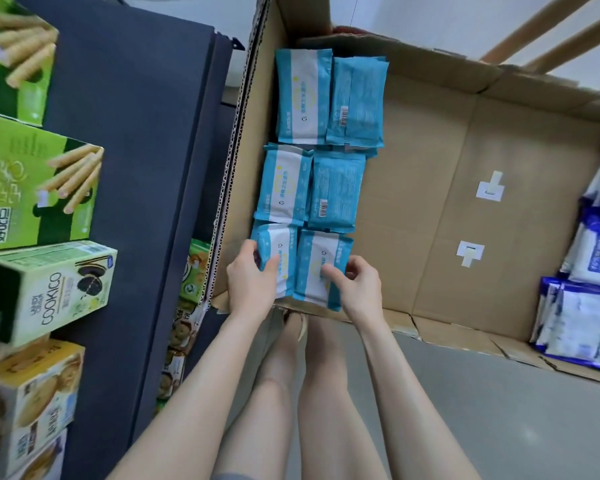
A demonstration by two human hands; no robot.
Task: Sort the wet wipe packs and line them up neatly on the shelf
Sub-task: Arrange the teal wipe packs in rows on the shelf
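- Your left hand (253, 282) grips the near-left teal pack (280, 249), thumb on top, lower centre of the frame.
- Your right hand (355, 289) pinches the near-right teal pack (314, 258), touching its neighbour.
- More teal packs (302, 95) run in pairs above, along the left wall of the cardboard box (430, 209).
- Blue-and-white packs (589, 306) sit at the right edge.
- Dark shelf (136, 133) with snack boxes (39, 181) at left; grey floor (499, 393) below.

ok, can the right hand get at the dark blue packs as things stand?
Likely yes, once freed: the right hand grips a teal pack now, but only bare box floor lies between it and the dark blue packs.
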